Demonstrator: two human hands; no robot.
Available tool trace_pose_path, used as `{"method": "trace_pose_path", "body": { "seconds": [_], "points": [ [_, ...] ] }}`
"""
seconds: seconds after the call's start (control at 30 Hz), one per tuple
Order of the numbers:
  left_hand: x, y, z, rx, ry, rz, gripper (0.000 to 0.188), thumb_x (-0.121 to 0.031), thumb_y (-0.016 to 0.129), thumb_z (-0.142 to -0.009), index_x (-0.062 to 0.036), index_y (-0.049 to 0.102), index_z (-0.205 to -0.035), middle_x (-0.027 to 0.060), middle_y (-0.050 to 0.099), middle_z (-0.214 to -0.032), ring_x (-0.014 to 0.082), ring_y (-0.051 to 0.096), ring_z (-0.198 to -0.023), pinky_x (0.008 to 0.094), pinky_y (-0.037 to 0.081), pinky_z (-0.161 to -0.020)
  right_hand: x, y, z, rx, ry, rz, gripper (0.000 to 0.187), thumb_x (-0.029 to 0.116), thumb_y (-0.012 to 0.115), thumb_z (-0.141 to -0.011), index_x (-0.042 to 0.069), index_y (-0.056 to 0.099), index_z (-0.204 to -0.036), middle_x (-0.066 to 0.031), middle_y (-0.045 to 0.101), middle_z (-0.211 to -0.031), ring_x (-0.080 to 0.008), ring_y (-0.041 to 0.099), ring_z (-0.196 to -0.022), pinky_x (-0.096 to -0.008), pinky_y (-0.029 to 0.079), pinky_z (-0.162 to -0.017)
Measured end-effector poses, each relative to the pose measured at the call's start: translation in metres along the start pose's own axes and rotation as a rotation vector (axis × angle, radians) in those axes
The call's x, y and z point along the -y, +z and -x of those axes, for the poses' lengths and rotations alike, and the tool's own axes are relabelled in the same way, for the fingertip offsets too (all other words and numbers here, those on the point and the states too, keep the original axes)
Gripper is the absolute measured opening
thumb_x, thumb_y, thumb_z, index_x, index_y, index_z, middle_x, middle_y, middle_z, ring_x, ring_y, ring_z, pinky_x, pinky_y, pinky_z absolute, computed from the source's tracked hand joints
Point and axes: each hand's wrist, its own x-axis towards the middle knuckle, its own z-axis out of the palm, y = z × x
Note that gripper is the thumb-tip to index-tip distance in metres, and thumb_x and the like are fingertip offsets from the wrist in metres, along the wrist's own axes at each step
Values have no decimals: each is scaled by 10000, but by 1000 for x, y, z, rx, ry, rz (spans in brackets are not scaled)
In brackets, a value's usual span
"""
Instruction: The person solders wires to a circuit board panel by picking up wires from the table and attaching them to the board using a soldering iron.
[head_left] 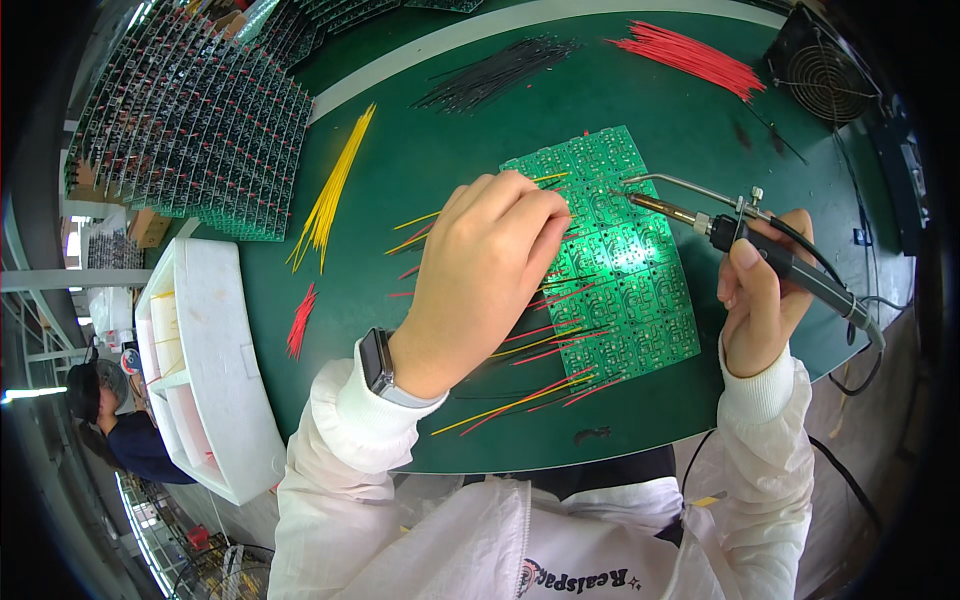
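Note:
A green circuit board panel (pixel 660 310) lies on the table, with red, yellow and black wires (pixel 545 390) running from it toward the left. Over its upper left part is my left hand (pixel 490 250), fingers closed in a pinch. The fingertips are partly hidden, so whatever they grip cannot be made out; wires show on both sides of the hand. My right hand (pixel 765 290) grips a black soldering iron (pixel 790 262) with a thin metal guide tube (pixel 690 184) fixed above it. The iron's tip is at the panel's upper part, close to my left fingertips.
Yellow wires (pixel 336 195) and short red wires (pixel 302 320) lie to the left, black wires (pixel 500 72) and red wires (pixel 690 58) at the back. A black fan (pixel 822 78) stands back right. Stacked boards (pixel 190 120) and a white foam box (pixel 225 370) line the left; a person (pixel 130 425) is beyond.

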Motion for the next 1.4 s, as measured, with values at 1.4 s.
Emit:
{"method": "trace_pose_path", "body": {
  "seconds": [1.4],
  "points": [
    [0, 9, 3, -58, 166, -117, 119, 1, 681, -680, -9, 629, -787, 66, 567, -754, 212, 551, -682, 305, 445, -593, -5, -2, 6, 195, 22, 70, 247, 59, 652, -756, 3, 430, -850, -24, 489, -746, -45, 435, -662, -183, 382, -605]
  ]
}}
